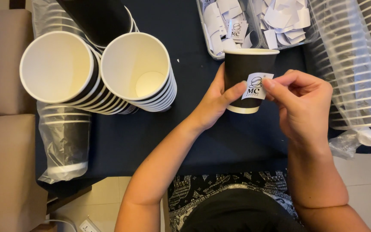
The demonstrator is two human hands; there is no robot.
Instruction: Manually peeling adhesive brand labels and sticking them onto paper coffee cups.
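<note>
Black paper cup (242, 68) sat gripped in your left hand (214, 101), whose fingers wrapped behind it, hidden. Your right hand (303, 105) pinched a white sticker (257, 86) against its side.

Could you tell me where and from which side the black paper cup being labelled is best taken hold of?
Grip the black paper cup around its side wall, coming from the left and behind, as the left hand does. That probably works best: the round body fits a wrapping hand, and the front stays free where the right hand presses the white sticker.

The person's forearms were bare, without sleeves; a black-and-white patterned garment (202, 189) covered the lap, with plain black cloth (237, 212) over it.
</note>
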